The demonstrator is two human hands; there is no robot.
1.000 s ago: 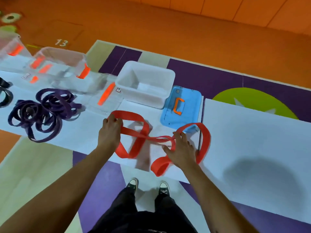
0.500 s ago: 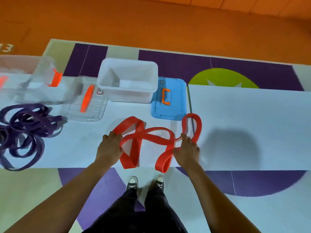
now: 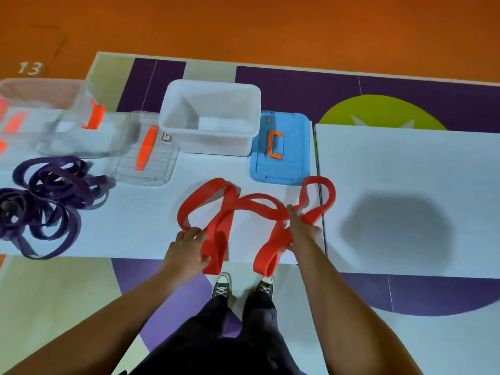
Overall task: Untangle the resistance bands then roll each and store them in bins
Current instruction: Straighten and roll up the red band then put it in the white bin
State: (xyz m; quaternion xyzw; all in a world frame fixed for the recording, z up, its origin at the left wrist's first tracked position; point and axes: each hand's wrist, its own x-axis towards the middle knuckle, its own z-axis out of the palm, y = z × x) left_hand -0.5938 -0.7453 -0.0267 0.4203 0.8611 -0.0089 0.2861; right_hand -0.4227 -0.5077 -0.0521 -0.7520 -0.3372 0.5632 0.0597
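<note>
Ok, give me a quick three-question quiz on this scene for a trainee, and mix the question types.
1. True or false: the left hand and the right hand both grip the red band.
2. Fill in: the tangled bands lying untouched at the far left are coloured ____.
3. What lies directly right of the white bin?
A) a blue lid with an orange handle
B) a green lid
C) a red bin

Key: 1 true; 2 purple; 3 A.
</note>
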